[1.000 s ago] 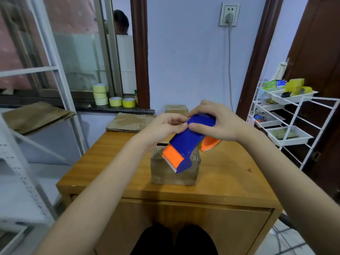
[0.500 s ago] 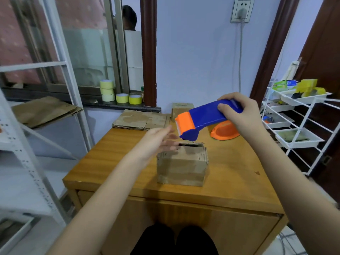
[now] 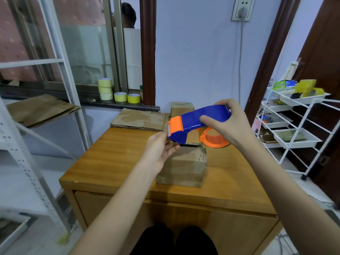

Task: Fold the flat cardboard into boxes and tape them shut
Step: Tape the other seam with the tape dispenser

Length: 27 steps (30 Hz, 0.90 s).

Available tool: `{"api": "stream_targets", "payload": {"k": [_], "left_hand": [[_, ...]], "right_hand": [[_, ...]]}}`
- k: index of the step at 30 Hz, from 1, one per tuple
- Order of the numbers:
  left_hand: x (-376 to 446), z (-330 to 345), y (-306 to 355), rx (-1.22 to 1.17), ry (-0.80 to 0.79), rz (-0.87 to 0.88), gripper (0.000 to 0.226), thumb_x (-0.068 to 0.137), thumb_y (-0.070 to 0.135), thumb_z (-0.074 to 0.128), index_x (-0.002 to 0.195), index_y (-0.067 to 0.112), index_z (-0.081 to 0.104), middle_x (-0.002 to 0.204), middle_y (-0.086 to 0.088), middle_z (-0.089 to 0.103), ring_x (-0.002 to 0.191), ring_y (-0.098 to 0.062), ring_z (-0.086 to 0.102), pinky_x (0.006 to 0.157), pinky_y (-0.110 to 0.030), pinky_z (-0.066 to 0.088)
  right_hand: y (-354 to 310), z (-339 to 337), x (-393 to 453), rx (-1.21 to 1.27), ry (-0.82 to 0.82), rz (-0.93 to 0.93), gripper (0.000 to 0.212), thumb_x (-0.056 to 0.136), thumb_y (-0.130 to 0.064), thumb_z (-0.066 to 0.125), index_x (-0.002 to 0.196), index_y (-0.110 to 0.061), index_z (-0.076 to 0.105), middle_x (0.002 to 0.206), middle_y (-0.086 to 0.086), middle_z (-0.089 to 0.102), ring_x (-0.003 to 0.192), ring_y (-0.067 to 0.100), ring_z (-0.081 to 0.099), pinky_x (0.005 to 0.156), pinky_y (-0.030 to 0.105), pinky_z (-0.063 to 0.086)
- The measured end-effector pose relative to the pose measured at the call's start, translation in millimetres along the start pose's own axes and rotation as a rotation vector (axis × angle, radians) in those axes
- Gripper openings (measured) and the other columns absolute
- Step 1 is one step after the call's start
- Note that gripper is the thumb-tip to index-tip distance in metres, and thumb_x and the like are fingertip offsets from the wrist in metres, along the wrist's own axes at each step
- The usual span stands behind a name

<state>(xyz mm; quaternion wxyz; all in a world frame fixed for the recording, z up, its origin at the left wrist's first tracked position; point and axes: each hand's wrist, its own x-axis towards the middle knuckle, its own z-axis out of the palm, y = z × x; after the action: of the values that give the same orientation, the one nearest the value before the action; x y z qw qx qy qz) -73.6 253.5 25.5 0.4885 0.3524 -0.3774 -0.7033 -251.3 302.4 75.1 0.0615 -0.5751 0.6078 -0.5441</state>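
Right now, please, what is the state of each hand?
Left hand: open, fingers relaxed at the tape dispenser's cutter end, above the cardboard box.
Right hand: grips the tape dispenser's blue handle.

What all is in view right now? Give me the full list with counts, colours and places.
tape dispenser: 1, blue and orange, held above the box
small box: 1, brown, mid-table, top partly open
second box: 1, brown, table's far edge
flat cardboard stack: 1, brown, far left of table
table: 1, wooden
tape rolls: 5, yellow, windowsill
cardboard sheets: brown, left shelf
wire rack: 1, white, right
wall socket: 1, white, plugged
left hand: at the dispenser's orange end; grip on tape unclear
right hand: grips the handle
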Motion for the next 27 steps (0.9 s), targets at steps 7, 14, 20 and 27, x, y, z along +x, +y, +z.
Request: {"api": "stream_targets", "payload": {"k": [7,14,20,27], "left_hand": [[0.2,-1.7,5.9,-0.002,0.087,0.035,0.009,0.098,0.016,0.052,0.097,0.009,0.058,0.080,-0.012,0.071,0.069,-0.023,0.072,0.058,-0.029,0.058],[-3.7,-8.6,10.2,0.017,0.012,-0.017,0.020,0.094,0.019,0.058,0.105,0.002,0.059,0.092,-0.018,0.072,0.080,-0.028,0.072,0.062,-0.032,0.060],[-6.2,-13.6,8.7,0.019,-0.009,-0.053,0.025,0.094,0.013,0.059,0.114,-0.002,0.057,0.095,-0.021,0.071,0.083,-0.028,0.072,0.059,-0.030,0.059],[-7.4,-14.5,12.6,-0.001,0.016,-0.100,0.016,0.095,0.004,0.053,0.109,-0.002,0.056,0.091,-0.021,0.070,0.073,-0.026,0.072,0.053,-0.029,0.057]], "right_hand": [[-5.6,-2.9,-9.0,-0.267,-0.232,-0.191,0.068,0.069,-0.040,0.081,0.114,-0.017,0.035,0.110,-0.003,0.035,0.087,0.000,0.049,0.063,0.006,0.041],[-8.3,-15.2,-6.3,-0.475,-0.389,-0.381,0.072,0.077,-0.067,0.058,0.135,-0.029,0.043,0.108,-0.005,0.056,0.092,0.014,0.056,0.075,0.019,0.042],[-2.6,-13.9,0.5,-0.623,-0.384,-0.516,0.071,0.073,-0.074,0.040,0.120,-0.021,0.054,0.100,-0.005,0.058,0.088,0.018,0.054,0.074,0.031,0.044],[-1.1,-20.0,1.9,-0.571,-0.622,-0.576,0.069,0.081,-0.068,0.042,0.143,-0.041,0.032,0.105,-0.003,0.045,0.073,0.007,0.052,0.069,0.019,0.042]]}}
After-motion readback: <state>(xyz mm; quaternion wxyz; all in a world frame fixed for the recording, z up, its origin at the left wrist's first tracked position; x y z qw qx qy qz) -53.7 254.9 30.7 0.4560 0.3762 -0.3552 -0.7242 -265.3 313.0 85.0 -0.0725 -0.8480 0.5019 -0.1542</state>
